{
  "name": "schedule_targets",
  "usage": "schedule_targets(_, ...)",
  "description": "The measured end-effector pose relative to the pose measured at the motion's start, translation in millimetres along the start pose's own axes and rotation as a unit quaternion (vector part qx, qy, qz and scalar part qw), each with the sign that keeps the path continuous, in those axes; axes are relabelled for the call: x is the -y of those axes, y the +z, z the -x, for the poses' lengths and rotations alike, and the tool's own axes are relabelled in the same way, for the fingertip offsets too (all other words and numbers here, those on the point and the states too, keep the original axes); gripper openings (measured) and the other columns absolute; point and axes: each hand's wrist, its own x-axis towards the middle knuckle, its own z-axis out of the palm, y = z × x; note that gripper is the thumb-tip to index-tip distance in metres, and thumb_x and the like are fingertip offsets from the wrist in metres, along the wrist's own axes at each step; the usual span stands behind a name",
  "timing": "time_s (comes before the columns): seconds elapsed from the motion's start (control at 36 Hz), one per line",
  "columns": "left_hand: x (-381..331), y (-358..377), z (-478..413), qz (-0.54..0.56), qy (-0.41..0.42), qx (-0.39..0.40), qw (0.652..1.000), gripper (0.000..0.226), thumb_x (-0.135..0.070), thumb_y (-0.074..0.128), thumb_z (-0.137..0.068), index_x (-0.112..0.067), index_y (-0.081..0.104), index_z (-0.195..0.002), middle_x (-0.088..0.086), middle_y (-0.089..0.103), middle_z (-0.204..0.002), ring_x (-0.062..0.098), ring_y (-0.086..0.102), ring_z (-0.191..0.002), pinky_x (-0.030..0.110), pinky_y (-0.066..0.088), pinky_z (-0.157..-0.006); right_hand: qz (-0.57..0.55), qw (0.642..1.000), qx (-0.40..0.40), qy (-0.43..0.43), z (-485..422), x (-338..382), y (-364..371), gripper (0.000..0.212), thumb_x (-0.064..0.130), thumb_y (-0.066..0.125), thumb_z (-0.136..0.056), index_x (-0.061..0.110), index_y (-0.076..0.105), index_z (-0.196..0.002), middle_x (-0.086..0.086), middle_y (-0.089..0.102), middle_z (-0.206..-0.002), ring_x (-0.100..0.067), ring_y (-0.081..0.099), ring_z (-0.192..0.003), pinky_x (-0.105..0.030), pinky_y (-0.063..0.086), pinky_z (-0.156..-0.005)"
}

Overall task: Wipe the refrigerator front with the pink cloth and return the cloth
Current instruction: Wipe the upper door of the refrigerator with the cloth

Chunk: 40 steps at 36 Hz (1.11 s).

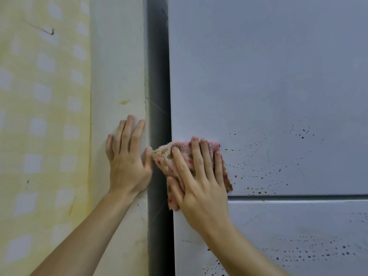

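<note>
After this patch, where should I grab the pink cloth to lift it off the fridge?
Probably the left corner of the pink cloth: it bunches out past the edge of the refrigerator door, over the dark gap, so it can be pinched from the left. The rest lies pressed flat under the right hand.

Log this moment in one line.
right hand presses cloth on fridge | left hand flat on wall | specks unwiped

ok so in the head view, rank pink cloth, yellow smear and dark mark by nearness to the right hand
1. pink cloth, touching, pressed under the right hand.
2. yellow smear, up-left on the wall, above the left hand.
3. dark mark, far upper left.
</note>
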Motion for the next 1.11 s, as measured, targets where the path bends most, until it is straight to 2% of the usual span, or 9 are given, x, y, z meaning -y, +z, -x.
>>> schedule_targets(0.14,-2,1,2,0.003,-0.002,0.0,1.0,0.07,-0.031,0.048,-0.1,-0.022,0.025,-0.165,0.003,0.016,-0.175,0.02,0.006,-0.163,0.056,0.007,-0.13,0.02,1.0,-0.014,0.003,-25,-1,5,0.057,0.043,0.041,-0.111,0.024,0.032,-0.164,-0.019,0.017,-0.172,-0.033,0.011,-0.161,-0.055,0.015,-0.13)
schedule_targets(0.36,-5,2,5,0.012,-0.012,-0.002,1.0,0.073,-0.033,0.041,-0.095,-0.022,0.025,-0.165,0.002,0.017,-0.175,0.019,0.007,-0.163,0.056,0.008,-0.13,0.031,0.995,-0.057,0.077,-72,12,14,0.054,0.04,0.037,-0.113,0.021,0.033,-0.164,-0.021,0.019,-0.171,-0.036,0.013,-0.161,-0.053,0.012,-0.131)
schedule_targets(0.47,-2,7,7,0.015,0.005,-0.018,1.0,0.07,-0.033,0.041,-0.097,-0.02,0.027,-0.165,0.004,0.02,-0.174,0.02,0.009,-0.163,0.056,0.009,-0.13,0.012,0.996,-0.046,0.077,-48,18,16,0.057,0.036,0.041,-0.113,0.02,0.026,-0.166,-0.018,0.013,-0.173,-0.032,0.007,-0.162,-0.051,0.017,-0.13)
schedule_targets(0.64,1,9,10,0.009,0.018,-0.03,0.999,0.066,-0.032,0.041,-0.102,-0.016,0.028,-0.164,0.005,0.02,-0.174,0.022,0.011,-0.163,0.057,0.01,-0.13,0.011,0.999,-0.029,0.037,5,13,15,0.061,0.032,0.053,-0.107,0.018,0.034,-0.163,-0.018,0.019,-0.172,-0.033,0.016,-0.161,-0.052,0.021,-0.129)
schedule_targets(0.72,1,10,11,0.006,0.021,-0.043,0.999,0.062,-0.035,0.035,-0.105,-0.015,0.031,-0.163,0.006,0.023,-0.173,0.023,0.014,-0.162,0.057,0.012,-0.129,0.018,0.999,-0.017,0.026,15,12,14,0.06,0.034,0.05,-0.107,0.018,0.034,-0.163,-0.019,0.018,-0.172,-0.033,0.016,-0.161,-0.052,0.02,-0.129)
schedule_targets(0.83,0,10,10,0.004,0.018,-0.042,0.999,0.063,-0.034,0.04,-0.103,-0.016,0.032,-0.163,0.005,0.024,-0.173,0.023,0.014,-0.162,0.056,0.012,-0.129,0.033,0.999,-0.031,0.018,-5,7,13,0.055,0.037,0.044,-0.11,0.017,0.037,-0.162,-0.021,0.022,-0.17,-0.035,0.019,-0.16,-0.052,0.023,-0.128)
schedule_targets(0.92,0,10,9,0.004,0.011,-0.045,0.999,0.066,-0.032,0.043,-0.1,-0.017,0.033,-0.163,0.005,0.025,-0.173,0.022,0.014,-0.162,0.056,0.012,-0.13,0.039,0.998,-0.046,0.022,-40,2,14,0.054,0.039,0.036,-0.113,0.017,0.034,-0.163,-0.021,0.02,-0.171,-0.034,0.014,-0.161,-0.051,0.018,-0.13)
schedule_targets(1.0,-2,10,10,0.01,0.005,-0.045,0.999,0.068,-0.032,0.042,-0.097,-0.017,0.033,-0.163,0.005,0.025,-0.172,0.021,0.014,-0.162,0.055,0.012,-0.13,0.045,0.996,-0.055,0.049,-64,2,16,0.056,0.04,0.037,-0.113,0.018,0.032,-0.164,-0.021,0.019,-0.171,-0.035,0.012,-0.161,-0.049,0.012,-0.132)
schedule_targets(1.11,-3,10,11,0.011,0.005,-0.051,0.999,0.066,-0.031,0.042,-0.099,-0.016,0.034,-0.162,0.006,0.027,-0.172,0.022,0.016,-0.162,0.056,0.013,-0.13,0.031,0.998,-0.034,0.053,-50,8,15,0.056,0.04,0.031,-0.114,0.019,0.024,-0.166,-0.018,0.011,-0.173,-0.033,0.006,-0.162,-0.049,0.012,-0.132)
